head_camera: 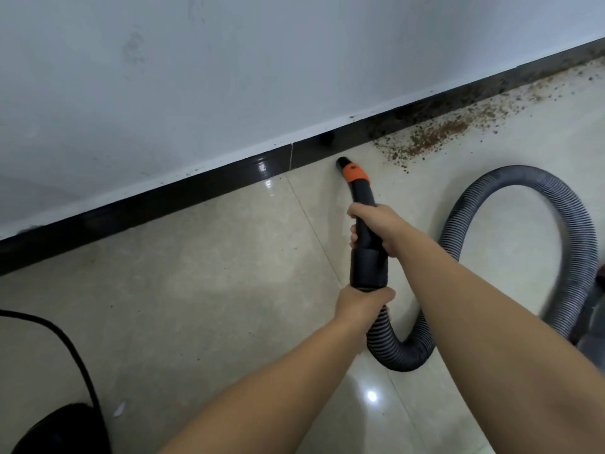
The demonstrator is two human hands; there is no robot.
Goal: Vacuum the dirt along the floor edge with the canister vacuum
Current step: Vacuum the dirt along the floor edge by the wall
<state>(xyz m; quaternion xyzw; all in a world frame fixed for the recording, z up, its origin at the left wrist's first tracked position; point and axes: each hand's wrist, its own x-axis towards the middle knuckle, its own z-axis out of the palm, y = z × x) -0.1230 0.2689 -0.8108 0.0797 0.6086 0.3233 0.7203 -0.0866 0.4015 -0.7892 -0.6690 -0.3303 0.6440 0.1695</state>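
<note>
The black vacuum nozzle [358, 204] is gripped by both hands. The right hand [376, 226] is wrapped round the rigid tube just behind the orange collar [355, 173], fingers curled under it and showing on the far side. The left hand [361, 304] is closed round the ribbed hose [510, 257] at the point where it enters the thick black cuff, nearer the body than the right hand.

Ahead of the right hand, the nozzle's open tip is held low over the pale tiled floor [212, 306], near the black skirting board [196, 188] at the foot of the white wall [229, 77] (whether the tip touches the tile cannot be told). The brown dirt [435, 136] is strewn along the floor edge ahead and to the right of the tip, thickening against the skirting further right.

From the left hand the hose is looped downward, then swung in a wide arc to the right of the right forearm. A black cable [70, 352] is curved over the floor well to the left of the left forearm.
</note>
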